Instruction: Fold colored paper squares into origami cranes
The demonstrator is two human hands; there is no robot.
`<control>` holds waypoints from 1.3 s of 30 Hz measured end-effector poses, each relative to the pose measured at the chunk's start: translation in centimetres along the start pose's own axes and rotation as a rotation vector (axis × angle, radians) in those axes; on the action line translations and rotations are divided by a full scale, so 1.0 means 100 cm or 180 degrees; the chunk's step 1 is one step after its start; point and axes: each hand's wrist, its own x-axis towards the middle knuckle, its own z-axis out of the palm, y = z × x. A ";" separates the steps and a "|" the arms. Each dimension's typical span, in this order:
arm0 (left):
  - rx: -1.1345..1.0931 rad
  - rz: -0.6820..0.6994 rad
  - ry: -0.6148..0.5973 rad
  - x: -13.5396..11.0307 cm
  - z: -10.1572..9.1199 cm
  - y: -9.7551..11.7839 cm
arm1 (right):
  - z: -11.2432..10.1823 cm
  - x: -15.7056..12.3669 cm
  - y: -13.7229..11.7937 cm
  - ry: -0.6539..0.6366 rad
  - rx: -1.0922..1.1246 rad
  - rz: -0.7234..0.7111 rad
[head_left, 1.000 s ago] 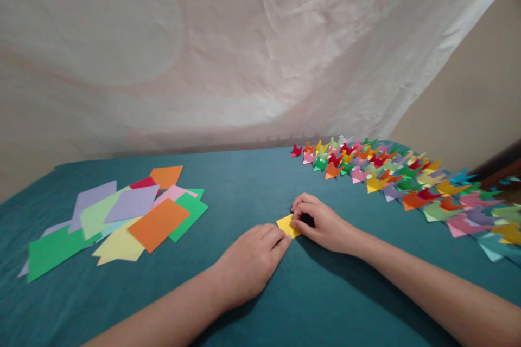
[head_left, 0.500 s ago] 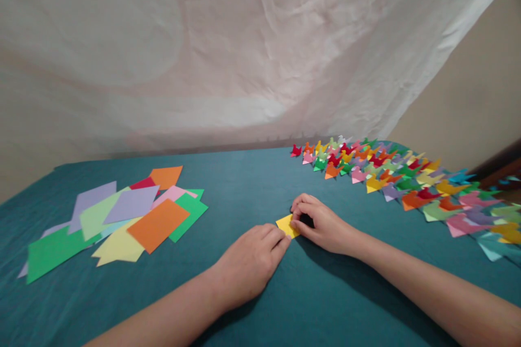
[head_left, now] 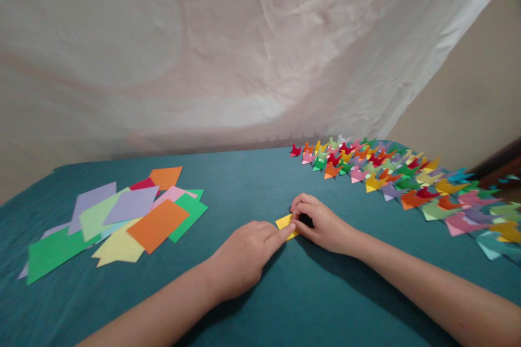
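Note:
A small folded yellow paper [head_left: 284, 222] lies on the teal tablecloth [head_left: 244, 184] in the middle. My left hand [head_left: 244, 255] rests on the cloth with its forefinger stretched out, the tip pressing on the paper's near edge; the other fingers are curled under. My right hand [head_left: 319, 222] is curled over the paper's right end, fingers pressed together on it and hiding that part.
A loose pile of flat coloured paper sheets [head_left: 122, 214] lies at the left. Rows of several small folded paper figures [head_left: 391, 176] in many colours run along the right side to the table's edge. A white sheet [head_left: 228, 49] hangs behind the table.
My left forefinger has stretched out and slid forward onto the yellow paper. The right hand has hardly moved.

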 end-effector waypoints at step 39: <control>0.0382 0.0142 0.0129 0.004 0.005 0.003 | 0.001 -0.002 -0.001 0.0059 -0.0086 0.0009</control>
